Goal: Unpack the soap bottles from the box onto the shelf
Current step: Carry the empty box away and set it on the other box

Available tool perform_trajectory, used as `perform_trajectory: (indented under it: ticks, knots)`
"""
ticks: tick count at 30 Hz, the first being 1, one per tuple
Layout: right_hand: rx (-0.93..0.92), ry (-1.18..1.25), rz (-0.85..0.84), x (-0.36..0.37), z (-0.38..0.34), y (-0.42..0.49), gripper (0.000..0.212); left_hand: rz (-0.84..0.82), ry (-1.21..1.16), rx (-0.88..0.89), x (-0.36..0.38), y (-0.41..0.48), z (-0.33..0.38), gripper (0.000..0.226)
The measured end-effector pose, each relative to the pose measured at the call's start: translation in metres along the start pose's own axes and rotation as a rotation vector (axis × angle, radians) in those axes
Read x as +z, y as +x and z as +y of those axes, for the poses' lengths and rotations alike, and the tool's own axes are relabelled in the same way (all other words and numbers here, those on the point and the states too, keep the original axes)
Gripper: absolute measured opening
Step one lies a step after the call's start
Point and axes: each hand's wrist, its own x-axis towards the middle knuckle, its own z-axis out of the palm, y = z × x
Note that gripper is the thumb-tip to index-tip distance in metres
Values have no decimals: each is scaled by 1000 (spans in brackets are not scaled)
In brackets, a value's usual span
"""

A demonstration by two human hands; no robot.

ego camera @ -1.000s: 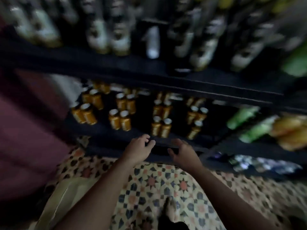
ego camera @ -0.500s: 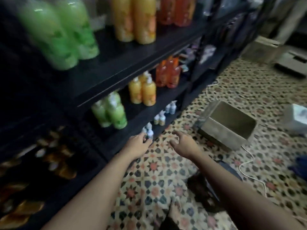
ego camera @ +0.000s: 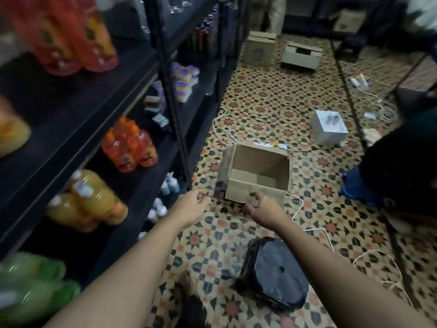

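Observation:
An open cardboard box (ego camera: 256, 189) sits on the patterned floor ahead of me; its visible inside looks bare. My left hand (ego camera: 192, 204) and my right hand (ego camera: 261, 208) reach forward side by side, just short of the box's near wall, fingers loosely curled and holding nothing. The black shelf (ego camera: 78, 129) runs along my left. On it stand orange soap bottles (ego camera: 130, 147), yellow soap bottles (ego camera: 89, 202), green soap bottles (ego camera: 30, 287) and red-orange bottles (ego camera: 66, 34).
A black round stool (ego camera: 274, 273) stands on the floor below my right arm. White cables (ego camera: 314, 229) trail across the tiles. A white box (ego camera: 328, 127) and more cartons (ego camera: 259, 47) lie farther back. A person in dark clothes (ego camera: 402, 162) crouches at the right.
My view has swung right, from the lower shelf rows to the aisle floor. The cardboard box now lies straight ahead, and both empty hands have come close to its near wall.

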Motion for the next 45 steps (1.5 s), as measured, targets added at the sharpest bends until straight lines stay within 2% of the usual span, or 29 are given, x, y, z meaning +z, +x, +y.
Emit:
perform_trajectory:
  ticks: [13, 22, 30, 34, 38, 45]
  knots:
    - [369, 202, 133, -61, 49, 121, 53, -227, 195, 187, -18, 196, 97, 50]
    - [438, 185, 134, -106, 123, 261, 53, -257, 235, 126, 6, 352, 145, 53]
    - [518, 178, 38, -129, 225, 396, 52, -262, 207, -64, 52, 492, 179, 59]
    - [594, 202, 19, -109, 271, 448, 55, -282, 156, -130, 83, 555, 171, 59]
    - [653, 294, -16, -57, 320, 504, 64, -280, 95, -206, 131, 633, 139, 76]
    - [792, 467, 6, 19, 372, 553, 88, -232, 8, -382, 186, 702, 96, 80]
